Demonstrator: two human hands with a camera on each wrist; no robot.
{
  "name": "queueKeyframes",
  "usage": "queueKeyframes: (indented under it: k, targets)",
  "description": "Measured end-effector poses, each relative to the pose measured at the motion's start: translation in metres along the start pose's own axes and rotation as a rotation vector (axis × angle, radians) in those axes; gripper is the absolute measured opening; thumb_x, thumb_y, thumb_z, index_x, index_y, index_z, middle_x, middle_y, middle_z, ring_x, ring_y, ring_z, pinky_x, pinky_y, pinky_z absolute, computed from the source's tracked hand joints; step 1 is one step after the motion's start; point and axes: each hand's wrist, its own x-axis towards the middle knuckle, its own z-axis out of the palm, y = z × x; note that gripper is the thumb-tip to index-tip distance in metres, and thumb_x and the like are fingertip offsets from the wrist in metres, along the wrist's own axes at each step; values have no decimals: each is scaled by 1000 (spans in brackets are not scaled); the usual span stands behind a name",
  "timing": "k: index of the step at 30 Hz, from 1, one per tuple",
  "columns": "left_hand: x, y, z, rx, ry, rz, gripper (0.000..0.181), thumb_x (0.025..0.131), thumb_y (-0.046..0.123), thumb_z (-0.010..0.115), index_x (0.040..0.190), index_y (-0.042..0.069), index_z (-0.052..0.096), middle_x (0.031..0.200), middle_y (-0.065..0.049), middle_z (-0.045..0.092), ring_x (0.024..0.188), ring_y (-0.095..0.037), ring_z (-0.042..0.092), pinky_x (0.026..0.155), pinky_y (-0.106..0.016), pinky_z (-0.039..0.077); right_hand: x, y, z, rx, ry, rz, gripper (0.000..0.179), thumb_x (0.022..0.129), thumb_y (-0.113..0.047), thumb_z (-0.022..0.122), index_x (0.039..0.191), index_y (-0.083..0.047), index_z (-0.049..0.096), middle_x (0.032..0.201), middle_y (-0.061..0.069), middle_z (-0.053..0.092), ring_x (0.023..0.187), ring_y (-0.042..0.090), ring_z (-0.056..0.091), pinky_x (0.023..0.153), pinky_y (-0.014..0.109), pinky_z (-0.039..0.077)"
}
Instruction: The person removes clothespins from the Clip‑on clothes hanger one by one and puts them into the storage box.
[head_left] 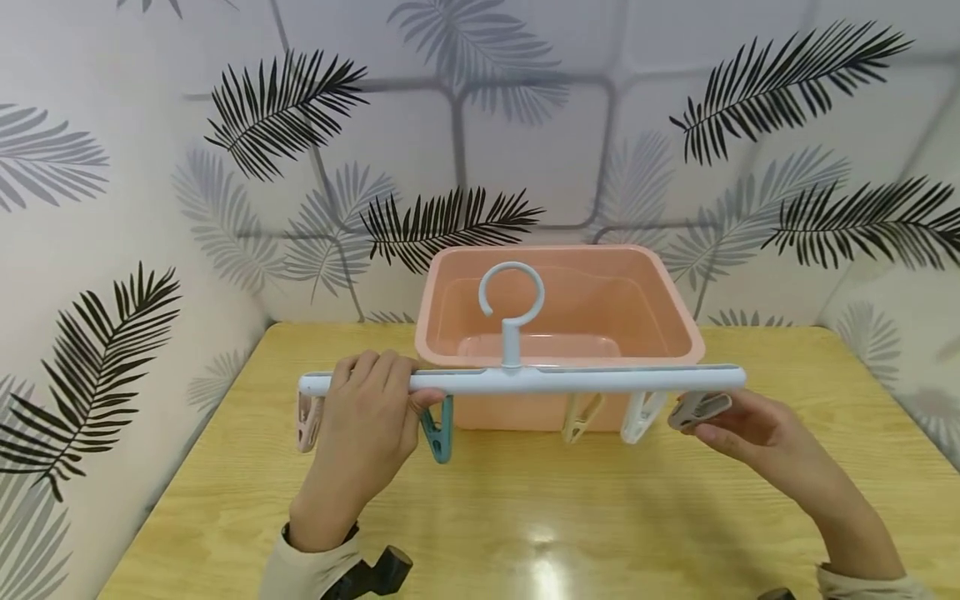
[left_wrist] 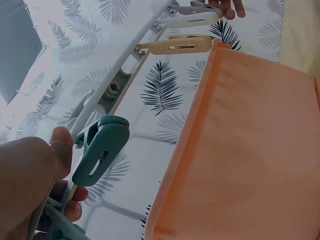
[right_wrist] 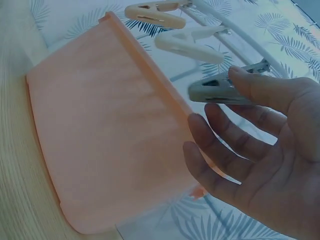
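A pale blue-white clip hanger (head_left: 622, 380) with a round hook (head_left: 512, 340) is held level above the table. My left hand (head_left: 371, 408) grips its bar near the left end, thumb beside a teal clip (head_left: 441, 429). At the other end, my right hand (head_left: 757, 429) pinches a grey clip (right_wrist: 220, 92) between thumb and fingers; the clip still hangs from the bar. Between the hands hang a beige clip (head_left: 581, 417) and a white clip (head_left: 642, 417). A pink clip (head_left: 308, 422) hangs at the far left. Part of another teal clip (left_wrist: 62, 225) shows below my left hand.
Behind the hanger, a peach plastic basin (head_left: 558, 254) stands on the yellow wood-grain table (head_left: 525, 500). A wall with a leaf pattern (head_left: 525, 158) closes off the back and sides of the table.
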Motion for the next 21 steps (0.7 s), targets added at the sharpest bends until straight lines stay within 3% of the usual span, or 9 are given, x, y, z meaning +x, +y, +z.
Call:
queueKeyframes:
  k: [5, 8, 13, 17, 21]
  targets:
    - [1, 0, -1, -1, -10, 6, 59, 102, 48, 23, 84, 1, 55, 73, -8, 50, 71, -30, 51, 75, -47, 42, 6, -4, 6, -44, -11, -44, 42, 90, 20, 49, 130, 8, 48, 114, 9, 63, 103, 15, 64, 82, 25, 53]
    - [1, 1, -2, -7, -11, 1, 60, 102, 48, 23, 85, 1, 55, 73, -8, 51, 71, -30, 52, 76, -47, 42, 7, -7, 7, -36, -26, -30, 35, 92, 18, 47, 125, 10, 49, 112, 12, 64, 99, 17, 64, 81, 28, 53]
    - [0, 1, -2, -4, -2, -5, 62, 101, 49, 24, 86, 0, 57, 74, -9, 53, 71, -30, 52, 76, -46, 42, 3, -10, 2, 22, 16, 9, 28, 93, 17, 46, 118, 7, 53, 104, 7, 67, 98, 15, 66, 81, 27, 53]
    - [1, 1, -3, 0, 8, -3, 62, 101, 49, 24, 86, -1, 57, 75, -9, 53, 71, -30, 51, 75, -46, 41, -1, -10, 0, -13, 58, 27, 27, 95, 15, 44, 119, 8, 55, 102, 5, 67, 97, 12, 65, 82, 21, 51]
    - [1, 2, -4, -5, 6, -4, 61, 102, 49, 25, 86, 0, 57, 74, -9, 53, 70, -29, 51, 74, -46, 41, -1, -10, -1, -25, 67, -29, 26, 95, 16, 41, 114, 9, 57, 98, 4, 66, 85, 12, 64, 76, 20, 51]
